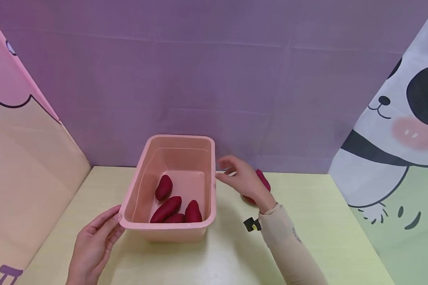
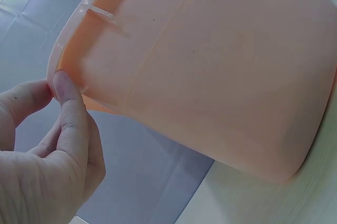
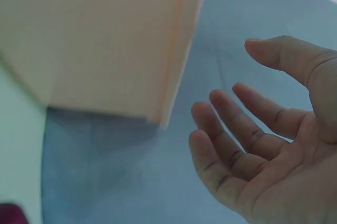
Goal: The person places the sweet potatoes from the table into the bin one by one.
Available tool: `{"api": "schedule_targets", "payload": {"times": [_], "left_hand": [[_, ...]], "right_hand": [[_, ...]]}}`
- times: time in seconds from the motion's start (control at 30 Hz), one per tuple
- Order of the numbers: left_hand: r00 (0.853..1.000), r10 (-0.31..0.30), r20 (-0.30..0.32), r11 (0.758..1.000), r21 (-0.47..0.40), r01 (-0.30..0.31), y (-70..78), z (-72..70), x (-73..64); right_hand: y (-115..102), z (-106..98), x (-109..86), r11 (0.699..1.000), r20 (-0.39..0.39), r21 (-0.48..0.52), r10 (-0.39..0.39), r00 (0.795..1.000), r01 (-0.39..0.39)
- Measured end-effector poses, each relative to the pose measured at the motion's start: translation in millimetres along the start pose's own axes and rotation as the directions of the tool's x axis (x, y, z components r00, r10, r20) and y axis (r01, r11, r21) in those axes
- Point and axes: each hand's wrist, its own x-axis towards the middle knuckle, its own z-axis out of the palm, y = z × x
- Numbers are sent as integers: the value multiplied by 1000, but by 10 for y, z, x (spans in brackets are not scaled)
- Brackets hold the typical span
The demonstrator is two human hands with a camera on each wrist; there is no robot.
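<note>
A pink plastic bin [image 1: 178, 233] stands on the table with several dark red sweet potatoes [image 1: 167, 209] lying in it, mostly toward its near end. My left hand [image 1: 94, 243] pinches the rim at the near left corner; in the left wrist view the thumb and forefinger lie on either side of the lip [image 2: 55, 60]. Beside the bin's right rim hovers my right hand [image 1: 240, 176], its fingers [image 3: 253, 139] loosely bent and nothing in its grasp. Behind the right wrist, more sweet potato [image 1: 263, 179] shows on the table, partly hidden by the hand.
The pale wooden table [image 1: 306, 221] runs back to a purple cloth wall [image 1: 235, 87]. Printed cloths, one with a panda [image 1: 388, 130], close in both sides. A small black piece [image 1: 251, 224] sticks out from the right sleeve at the wrist.
</note>
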Motion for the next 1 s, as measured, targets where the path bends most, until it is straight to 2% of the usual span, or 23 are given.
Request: {"api": "schedule_targets", "payload": {"times": [0.23,0.37,0.5,0.73,0.87,1.0], "left_hand": [[1000,3,5,1000,7,-3,-19,15,-13],[1000,5,1,1000,13,-5,-24,11,-13],[1000,2,6,1000,11,-3,-36,8,-9],[1000,-7,-2,1000,6,7,-35,4,-3],[1000,-5,-3,1000,-6,5,-36,14,2],[1000,-5,-13,1000,1,5,-40,14,10]], "right_hand": [[493,-221,-241,998,-97,20,58,994,-57],[769,-321,-356,991,-139,30,132,982,-129],[1027,-393,-468,981,-175,-1,189,966,-192],[1428,-400,-620,968,-195,-16,242,951,-250],[1589,-386,-660,958,-204,11,283,937,-287],[1693,-361,-698,951,-186,61,310,932,-304]]}}
